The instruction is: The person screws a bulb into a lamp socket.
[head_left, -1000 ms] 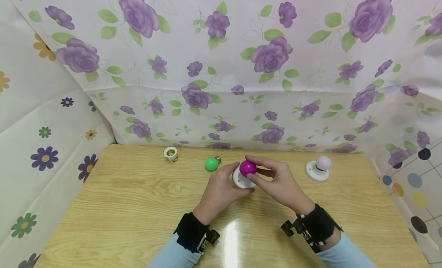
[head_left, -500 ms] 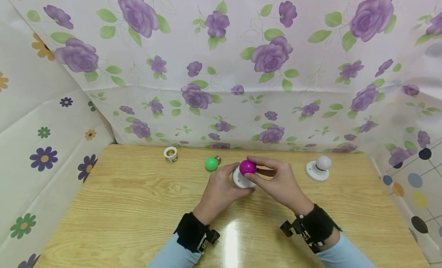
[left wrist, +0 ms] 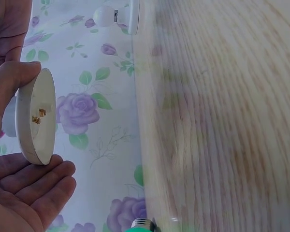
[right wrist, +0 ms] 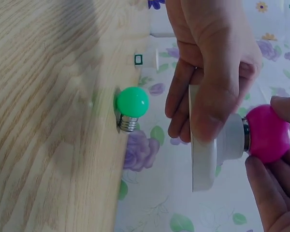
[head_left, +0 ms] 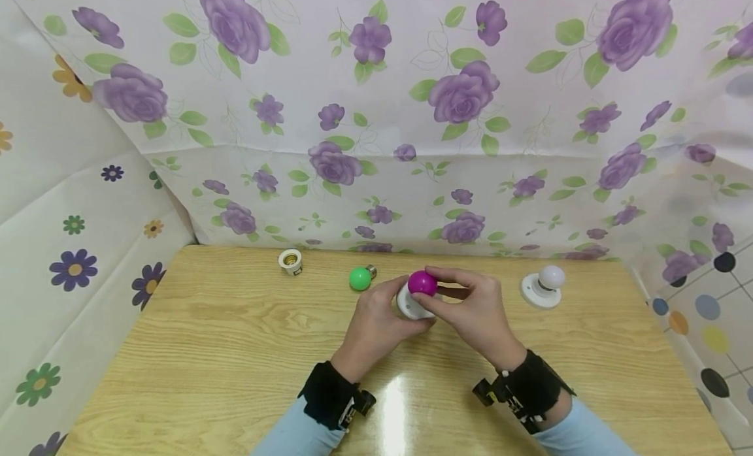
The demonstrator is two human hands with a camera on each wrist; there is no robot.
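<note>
My left hand (head_left: 379, 315) grips a round white lamp holder (right wrist: 203, 159) by its flat base, thumb on one side and fingers on the other. The holder is up off the table, and its hollow underside with brass contacts shows in the left wrist view. A magenta light bulb (right wrist: 268, 134) sits in the socket, a narrow band of its metal collar showing at the socket's mouth. Fingertips and thumb of my right hand (head_left: 473, 309) pinch the bulb's globe from the right.
Behind my hands a green bulb (head_left: 361, 278) lies on its side on the wooden table (head_left: 235, 351). Farther left stands a small white socket (head_left: 291, 262). At right, a white bulb (head_left: 551, 277) is in a second round holder (head_left: 540, 293). A flowered cloth (head_left: 376, 181) hangs behind the table.
My right hand has turned slightly around the magenta bulb, its wrist shifting a little to the left. My left hand keeps its grip on the lamp holder almost in place.
</note>
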